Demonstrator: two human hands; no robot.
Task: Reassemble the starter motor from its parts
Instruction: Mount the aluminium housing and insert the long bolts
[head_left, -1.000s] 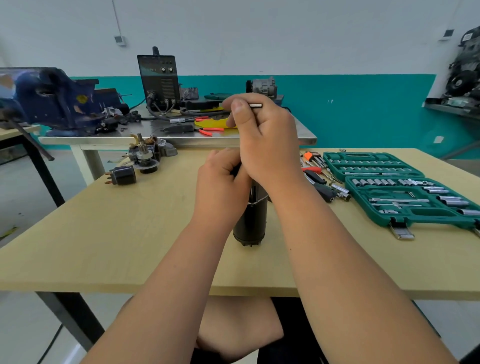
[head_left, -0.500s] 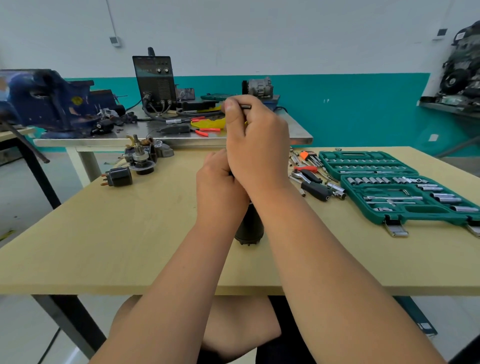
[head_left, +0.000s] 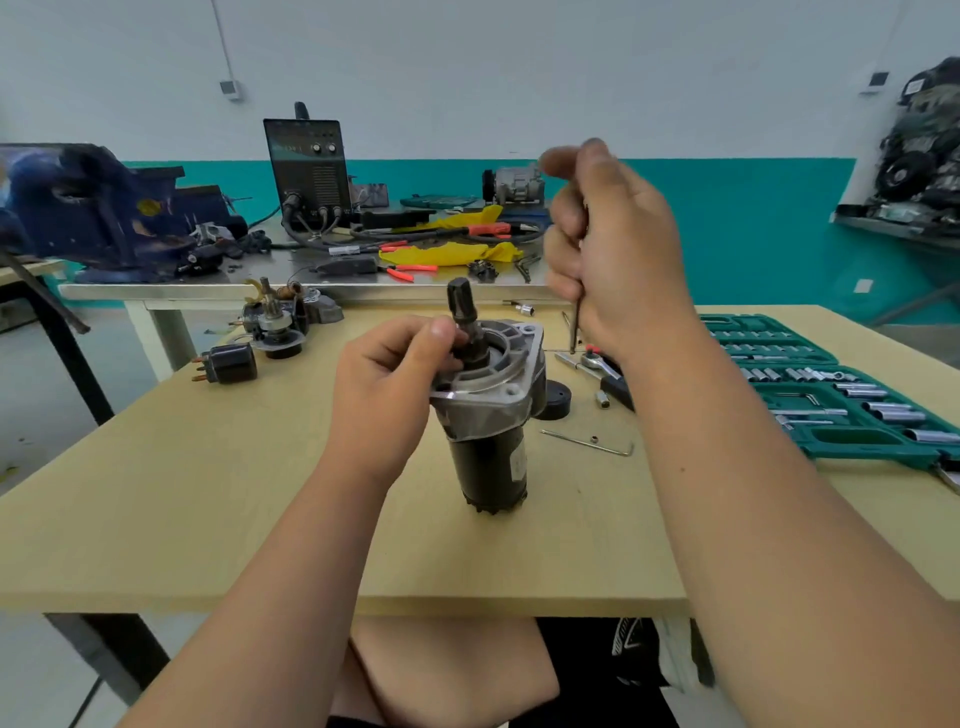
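**Starter motor** (head_left: 488, 415): stands upright near the middle of the wooden table (head_left: 208, 519), black body down, aluminium nose housing up, pinion shaft (head_left: 461, 304) protruding from the top. It rests on a narrow end.

**Left hand** (head_left: 389, 384): fingers curled, thumb and fingertips pinching the shaft collar inside the housing. Whether a small part sits under the fingertips cannot be told.

**Right hand** (head_left: 618, 244): raised clear to the right, fist closed round a thin metal tool (head_left: 575, 322), tip hanging down.

**Nearby:** black cap (head_left: 557, 400) just behind the motor, hex key (head_left: 587, 442) to its right, socket set (head_left: 831, 400) beyond.

**Risks, as judged:**
- The motor is likely to tip if the left pinch pulls sideways, with nothing bracing the body.
- A small fastener could drop into the housing.
- The tool tip may miss its seat and slip.
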